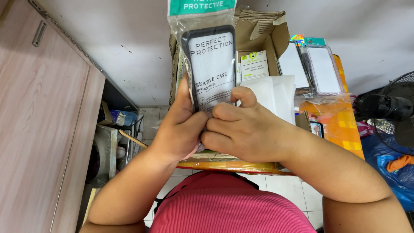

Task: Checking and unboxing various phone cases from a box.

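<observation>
Both hands pinch one glossy clear plastic sleeve holding a black-rimmed phone case (210, 64), upright above a corrugated cardboard box (258, 32): left hand (179, 129) grips its lower edge, right hand (241, 129) its bottom. Two more sleeved cases (310, 69) lean beside.

A small shop's stockroom: clear-bagged phone cases (321, 69) beside the open brown cardboard box (263, 32) (floor fan (394, 108) farther right).

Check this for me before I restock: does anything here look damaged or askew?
The cardboard box behind the packaged phone case has torn, bent flaps. Two clear cases lean loosely at its right side. The held package looks intact.
</observation>
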